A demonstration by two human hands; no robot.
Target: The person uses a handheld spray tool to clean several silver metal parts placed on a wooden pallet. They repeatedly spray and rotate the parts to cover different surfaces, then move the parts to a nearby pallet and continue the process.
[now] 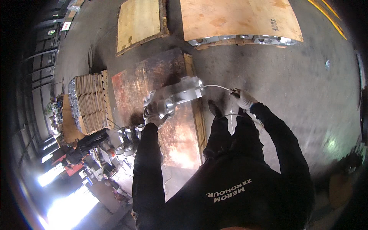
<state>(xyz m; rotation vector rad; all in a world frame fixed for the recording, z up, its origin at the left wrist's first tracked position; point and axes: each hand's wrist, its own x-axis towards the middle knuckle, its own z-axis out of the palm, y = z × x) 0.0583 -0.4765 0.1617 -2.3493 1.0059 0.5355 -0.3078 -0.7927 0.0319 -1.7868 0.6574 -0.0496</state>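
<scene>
A silver metal casting (186,92) with round flanged openings is raised above a worn, copper-coloured work surface. My left hand (154,118), in a light glove, is closed around its left end, beside a round opening; part of the hand is hidden by the metal. My right hand (244,100), also gloved, grips the dark end of a thin, pale bent tube (216,86). The tube's far tip reaches the opening at the casting's right end; whether it goes inside I cannot tell. A thin hose (232,119) hangs below my right hand.
The reddish-brown work surface (132,82) has a wooden edge on its right. Several metal castings (128,138) stand at its lower left. Stacked cardboard (90,101) is farther left, near a person (82,149). Beyond are a wooden board (138,23) and a plywood-topped stack of metal parts (241,19).
</scene>
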